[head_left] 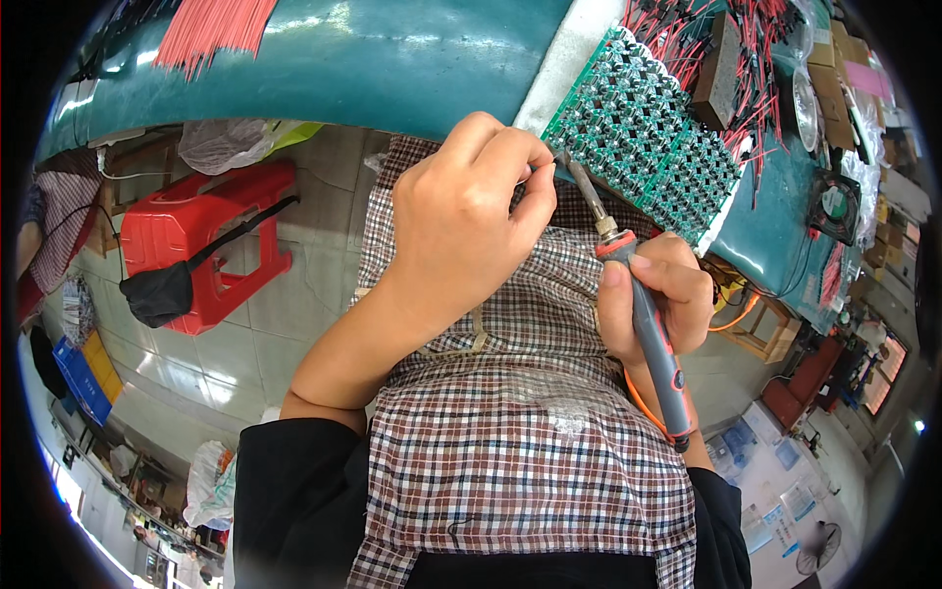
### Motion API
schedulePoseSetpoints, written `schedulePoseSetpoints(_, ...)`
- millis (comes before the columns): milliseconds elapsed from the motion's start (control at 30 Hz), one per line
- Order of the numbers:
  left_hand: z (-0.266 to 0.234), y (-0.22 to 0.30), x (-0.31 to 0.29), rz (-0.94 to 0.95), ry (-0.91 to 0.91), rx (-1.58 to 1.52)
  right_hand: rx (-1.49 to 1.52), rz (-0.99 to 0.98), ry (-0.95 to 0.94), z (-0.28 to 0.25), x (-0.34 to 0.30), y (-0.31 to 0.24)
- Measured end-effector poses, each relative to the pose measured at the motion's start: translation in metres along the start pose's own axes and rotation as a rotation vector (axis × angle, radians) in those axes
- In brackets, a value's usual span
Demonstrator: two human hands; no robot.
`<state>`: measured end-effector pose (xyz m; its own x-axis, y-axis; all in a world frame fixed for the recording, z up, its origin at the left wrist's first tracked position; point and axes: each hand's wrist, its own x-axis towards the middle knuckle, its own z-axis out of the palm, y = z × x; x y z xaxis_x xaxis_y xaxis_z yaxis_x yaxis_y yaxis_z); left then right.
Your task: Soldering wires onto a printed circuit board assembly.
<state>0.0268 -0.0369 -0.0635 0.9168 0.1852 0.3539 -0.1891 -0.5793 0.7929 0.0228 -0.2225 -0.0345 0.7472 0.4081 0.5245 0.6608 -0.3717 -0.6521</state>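
My right hand [684,293] grips a grey and red soldering iron [649,329] by its handle. The iron's metal tip points up and left, to the near edge of a green circuit board panel [628,123] packed with small black and silver parts. Whether the tip touches the panel is hard to see. Beside the tip, my left hand [459,221] is closed in a pinch at the panel's left corner. What its fingertips hold, if anything, is too small to make out. Beneath the panel lies a whitish pad [567,64] on the green-covered table [412,69].
Red wires [218,31] lie in a bundle at the far left, and more are heaped behind the panel around a dark block [717,71]. A small black fan [834,203] stands at the right. On the floor at left is a red plastic stool [177,221] with a black pouch [162,293].
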Motion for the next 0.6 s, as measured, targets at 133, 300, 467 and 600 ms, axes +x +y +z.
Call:
schedulePoseSetpoints(133,-0.0068,0.0071,0.0021,-0.047,-0.007,-0.040,0.019,-0.023,0.050,-0.0046,0.0012,-0.0007)
schedulePoseSetpoints(300,-0.0073,0.0091,0.0017,-0.041,-0.022,-0.012,0.023,-0.019,0.053,-0.0078,-0.0002,-0.0002)
schedulePoseSetpoints(467,-0.0052,0.0080,0.0022,-0.052,-0.030,-0.003,0.030,-0.005,0.053,-0.0033,0.0017,0.0011)
schedulePoseSetpoints(600,-0.0053,0.0075,0.0023,-0.051,-0.039,-0.006,0.028,0.029,0.036,-0.0032,0.0038,-0.0002)
